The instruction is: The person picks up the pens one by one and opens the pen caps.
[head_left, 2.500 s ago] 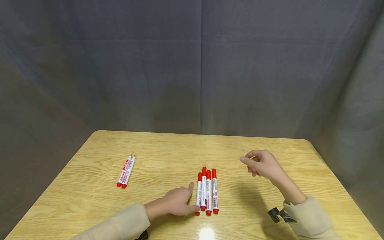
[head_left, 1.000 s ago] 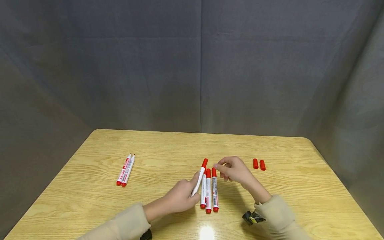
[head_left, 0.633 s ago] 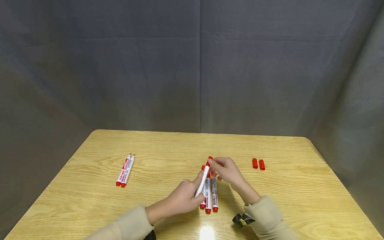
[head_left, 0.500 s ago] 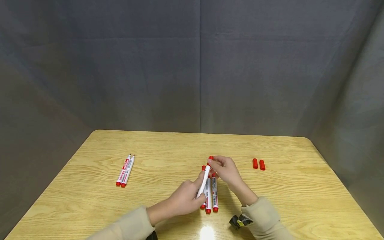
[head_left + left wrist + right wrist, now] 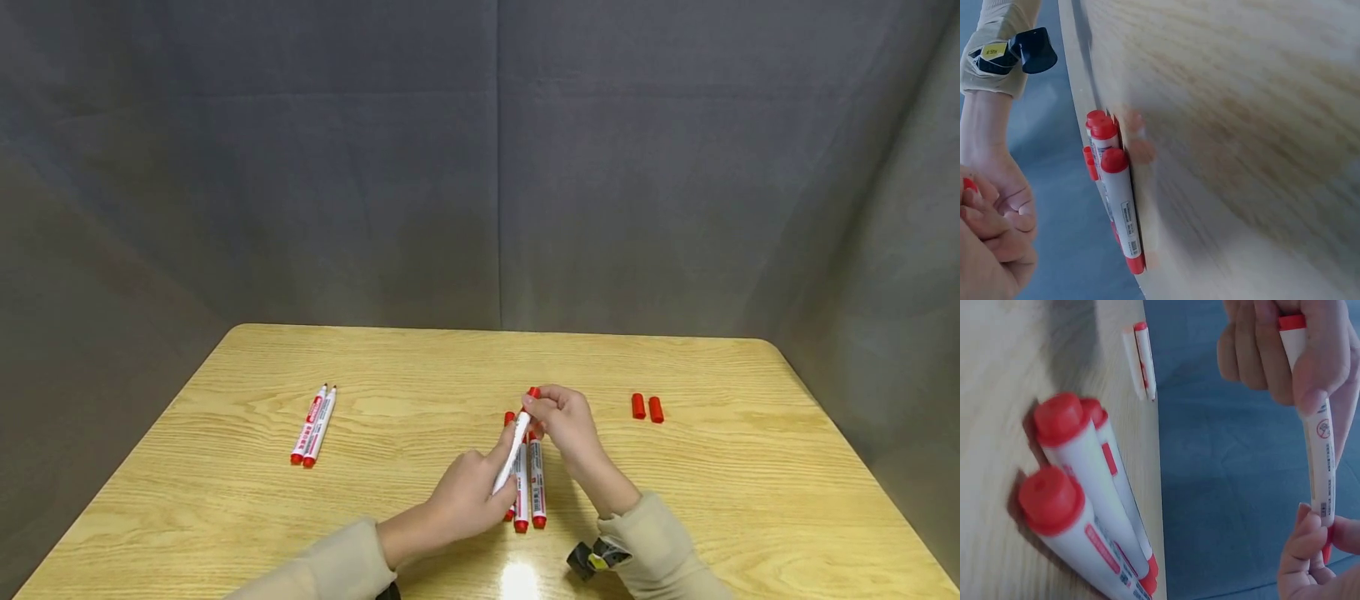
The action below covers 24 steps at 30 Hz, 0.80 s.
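Observation:
My left hand (image 5: 468, 496) grips a white marker (image 5: 512, 452), tilted over the middle of the table. At its upper end my right hand (image 5: 570, 425) pinches the red cap (image 5: 533, 392) between thumb and finger. In the right wrist view the marker's barrel (image 5: 1321, 450) runs from one hand to the other, with the cap partly hidden by fingertips. Beneath the hands lie three capped red-and-white markers (image 5: 537, 483) side by side, partly covered by the hands. The left wrist view shows those markers (image 5: 1124, 206) beside the hands.
Two uncapped markers (image 5: 321, 427) lie together on the left of the wooden table (image 5: 420, 375), tips pointing away. Toward the right are two loose red caps, a left one (image 5: 638, 406) and a right one (image 5: 656, 409). A grey curtain (image 5: 360, 167) hangs behind the table.
My left hand has picked up the leftmost marker from the row. My right hand has moved left from the loose caps and taken hold of that marker's cap; both hands have shifted slightly since.

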Each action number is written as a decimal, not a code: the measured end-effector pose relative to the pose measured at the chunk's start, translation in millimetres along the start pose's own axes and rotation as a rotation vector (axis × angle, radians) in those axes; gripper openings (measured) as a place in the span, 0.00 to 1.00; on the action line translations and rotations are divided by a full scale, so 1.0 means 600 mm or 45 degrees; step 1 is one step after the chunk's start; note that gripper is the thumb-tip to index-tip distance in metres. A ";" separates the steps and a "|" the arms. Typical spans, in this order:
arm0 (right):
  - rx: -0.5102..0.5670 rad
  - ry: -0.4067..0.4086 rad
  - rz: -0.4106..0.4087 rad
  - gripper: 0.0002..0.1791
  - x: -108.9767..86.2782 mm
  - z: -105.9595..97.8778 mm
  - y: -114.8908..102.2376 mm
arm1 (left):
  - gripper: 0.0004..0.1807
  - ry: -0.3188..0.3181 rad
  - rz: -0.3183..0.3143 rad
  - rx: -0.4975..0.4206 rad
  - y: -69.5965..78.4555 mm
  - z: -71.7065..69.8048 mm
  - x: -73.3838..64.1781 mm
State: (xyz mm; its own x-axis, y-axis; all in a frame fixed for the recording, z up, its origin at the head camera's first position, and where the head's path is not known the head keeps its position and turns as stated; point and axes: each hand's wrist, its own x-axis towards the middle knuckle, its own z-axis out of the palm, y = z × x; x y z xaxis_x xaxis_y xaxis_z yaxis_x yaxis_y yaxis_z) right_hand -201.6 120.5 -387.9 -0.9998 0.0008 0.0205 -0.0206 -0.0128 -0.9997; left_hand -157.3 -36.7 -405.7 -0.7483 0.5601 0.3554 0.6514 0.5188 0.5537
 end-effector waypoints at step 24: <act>0.388 0.030 0.039 0.07 0.011 0.001 -0.007 | 0.32 -0.001 -0.069 -0.505 0.004 -0.019 0.013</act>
State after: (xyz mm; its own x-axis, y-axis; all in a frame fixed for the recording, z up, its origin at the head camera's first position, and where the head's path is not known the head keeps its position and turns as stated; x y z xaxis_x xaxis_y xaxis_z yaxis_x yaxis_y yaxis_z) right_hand -208.1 120.1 -383.8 -0.9997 0.0192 -0.0131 0.0064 -0.3127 -0.9498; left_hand -163.0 -38.4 -392.7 -0.7802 0.5392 0.3171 0.5117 0.2585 0.8194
